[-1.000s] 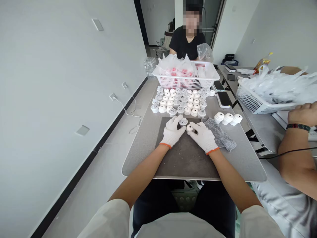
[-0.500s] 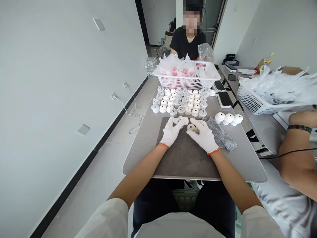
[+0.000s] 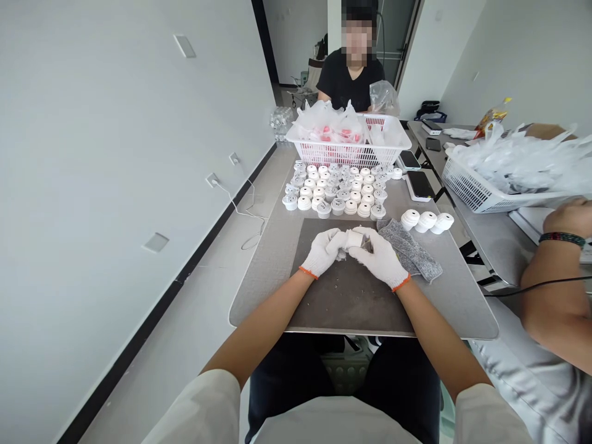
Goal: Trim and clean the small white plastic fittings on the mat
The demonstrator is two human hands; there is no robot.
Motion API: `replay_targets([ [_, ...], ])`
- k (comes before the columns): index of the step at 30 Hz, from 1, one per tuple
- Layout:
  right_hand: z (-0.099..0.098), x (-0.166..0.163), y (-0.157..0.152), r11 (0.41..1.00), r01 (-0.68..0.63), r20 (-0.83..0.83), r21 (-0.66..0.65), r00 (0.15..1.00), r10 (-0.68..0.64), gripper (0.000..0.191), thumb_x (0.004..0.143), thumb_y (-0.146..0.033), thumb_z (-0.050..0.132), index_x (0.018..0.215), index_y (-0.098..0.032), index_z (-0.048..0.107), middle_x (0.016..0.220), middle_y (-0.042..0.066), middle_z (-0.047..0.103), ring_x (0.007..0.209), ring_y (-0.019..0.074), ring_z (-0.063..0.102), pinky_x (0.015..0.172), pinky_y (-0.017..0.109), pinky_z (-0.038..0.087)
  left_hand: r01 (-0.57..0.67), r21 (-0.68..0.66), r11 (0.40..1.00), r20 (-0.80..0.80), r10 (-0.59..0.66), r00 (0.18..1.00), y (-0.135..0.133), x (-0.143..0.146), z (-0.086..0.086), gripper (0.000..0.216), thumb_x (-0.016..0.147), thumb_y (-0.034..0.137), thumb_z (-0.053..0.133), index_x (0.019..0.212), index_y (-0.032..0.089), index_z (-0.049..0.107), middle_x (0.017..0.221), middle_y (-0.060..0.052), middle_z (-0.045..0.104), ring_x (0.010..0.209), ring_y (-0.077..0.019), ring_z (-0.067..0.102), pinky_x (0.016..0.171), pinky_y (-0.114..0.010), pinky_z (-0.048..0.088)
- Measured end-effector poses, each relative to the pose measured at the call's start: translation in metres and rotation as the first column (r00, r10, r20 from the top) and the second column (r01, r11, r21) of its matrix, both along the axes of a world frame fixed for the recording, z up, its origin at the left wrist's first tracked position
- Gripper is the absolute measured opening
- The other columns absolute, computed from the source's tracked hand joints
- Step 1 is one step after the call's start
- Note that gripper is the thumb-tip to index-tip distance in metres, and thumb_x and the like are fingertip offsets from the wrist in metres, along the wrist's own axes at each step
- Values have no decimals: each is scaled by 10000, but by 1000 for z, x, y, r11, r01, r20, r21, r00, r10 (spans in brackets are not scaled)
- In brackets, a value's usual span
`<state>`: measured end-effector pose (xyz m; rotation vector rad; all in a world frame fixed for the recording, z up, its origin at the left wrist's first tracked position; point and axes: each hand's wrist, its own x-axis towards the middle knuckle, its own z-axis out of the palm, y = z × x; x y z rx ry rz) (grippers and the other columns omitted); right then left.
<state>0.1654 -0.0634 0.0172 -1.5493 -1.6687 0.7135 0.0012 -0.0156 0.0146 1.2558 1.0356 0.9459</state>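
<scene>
In white gloves with orange cuffs, both my hands meet over the dark mat (image 3: pixel 342 302). Between them is a white round plastic part (image 3: pixel 354 239), turned so its side faces me. My left hand (image 3: pixel 322 251) closes on its left side with thumb and fingers. From the right, my right hand (image 3: pixel 380 259) grips the same part, fingers curled over it. A small pale piece (image 3: pixel 341 254) shows just under the left fingertips; its shape is unclear. Close to my right hand lies a crumpled grey cloth (image 3: pixel 411 250).
Rows of white round plastic parts (image 3: pixel 337 191) stand beyond the mat. Three more (image 3: pixel 426 222) stand at right, near a phone on a white box (image 3: pixel 420 186). Behind is a white basket (image 3: pixel 340 154) of bagged items. A person (image 3: pixel 354 83) sits opposite; another person's arm (image 3: pixel 550 277) is at right.
My hands have come together and the left has moved right and slightly nearer me. The white part by my right hand, earlier showing its holed face, now shows its side.
</scene>
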Motion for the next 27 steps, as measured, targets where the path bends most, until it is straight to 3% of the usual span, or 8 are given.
replay_targets([
  [3,4,-2,-3,990,-54,-211,-127,977,26,511,839,-472,667,1284,-238,576,975,25,698,650,124,632,599,265,558,12,-6,1000,13,-11,1000,-2,1,2,254,687,349,599,567,205,428,435,39,515,384,-69,465,391,-181,332],
  [5,6,-1,-4,981,-77,-318,-179,948,16,480,840,-470,665,1244,-224,583,826,0,677,552,101,581,495,213,495,33,14,999,22,-33,999,-4,1,3,240,686,336,593,571,202,431,448,42,519,389,-61,455,400,-178,327],
  [11,9,0,-3,967,-133,-436,-215,900,27,448,846,-514,658,1146,-188,587,558,-41,590,471,111,549,431,179,442,63,94,994,-3,-63,998,-4,-1,-1,264,745,365,595,601,199,448,460,51,511,408,-60,451,424,-183,335],
  [16,11,1,-1,963,-173,-539,-207,841,35,416,856,-590,622,863,-177,580,486,-24,562,397,110,513,375,184,402,90,154,984,-61,-81,995,-6,-4,-5,289,809,387,629,665,199,464,515,55,548,466,-67,482,474,-188,376],
  [21,9,0,5,911,-184,-611,-370,787,-89,599,855,-748,475,716,-174,572,477,0,550,325,99,468,304,199,357,108,190,976,-111,-88,990,-9,-6,-3,303,875,484,585,780,198,550,678,29,651,510,-76,529,525,-216,426],
  [27,6,-1,7,846,-236,-641,-478,752,-152,722,856,-843,352,737,-170,585,484,-5,544,282,111,460,245,218,314,111,188,976,-128,-88,988,-11,-6,4,393,921,551,519,737,205,545,562,39,580,494,-88,525,524,-214,427],
])
